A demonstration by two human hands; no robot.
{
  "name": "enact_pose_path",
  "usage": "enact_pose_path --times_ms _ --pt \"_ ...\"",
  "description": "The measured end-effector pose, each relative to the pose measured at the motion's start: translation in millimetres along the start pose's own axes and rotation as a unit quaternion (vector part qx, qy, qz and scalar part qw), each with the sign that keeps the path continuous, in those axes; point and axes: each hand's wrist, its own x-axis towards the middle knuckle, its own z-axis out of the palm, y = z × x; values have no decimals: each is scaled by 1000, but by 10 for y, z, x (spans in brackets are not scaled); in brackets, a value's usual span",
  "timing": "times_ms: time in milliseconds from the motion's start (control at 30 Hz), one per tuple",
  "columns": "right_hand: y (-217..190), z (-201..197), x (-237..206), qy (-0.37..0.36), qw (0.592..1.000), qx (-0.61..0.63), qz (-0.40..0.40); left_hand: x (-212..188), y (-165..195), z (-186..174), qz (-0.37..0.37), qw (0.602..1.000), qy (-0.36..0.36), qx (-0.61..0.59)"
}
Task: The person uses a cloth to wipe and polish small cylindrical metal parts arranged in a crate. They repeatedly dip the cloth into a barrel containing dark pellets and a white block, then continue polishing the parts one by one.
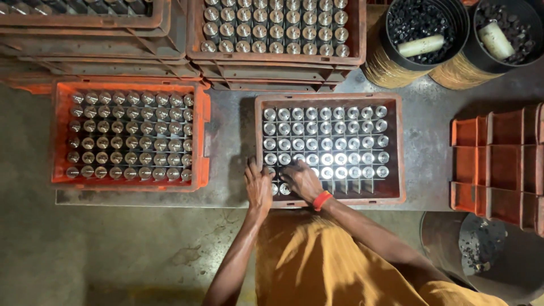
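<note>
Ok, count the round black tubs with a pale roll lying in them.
2: left tub and right tub, side by side at the table's top right. The right tub is partly cut off; more may lie outside view.
</note>
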Motion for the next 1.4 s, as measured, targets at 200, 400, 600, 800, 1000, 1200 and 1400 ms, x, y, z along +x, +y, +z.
enact_pose_path --times_ms 200,400,600,800,1000,1200,1400 --pt "272 -541 -239 106 954 272 71 -83 -284 -444 -46 925 -2 -377" --pt "209 -248 -210 94 788 502 344 -78 -28 -222 -141 814 -35 -563" --pt "-55 -212 -373 -20 984 43 172 -366 115 -383 -91 970 -84 -211" --pt "-394 -391 -295 45 995 89 30 -409 228 -491 -18 972 -50 -227" --pt "-232 -390 65 79 993 35 85 0 218 -286 -41 998 44 -29" --pt "-13 -97 311 41 994 -53 88 339 248 55 -83 995 40 47" --pt "110 -193 344 61 997 30 39 428 106 -47 -16 998 51 -16"
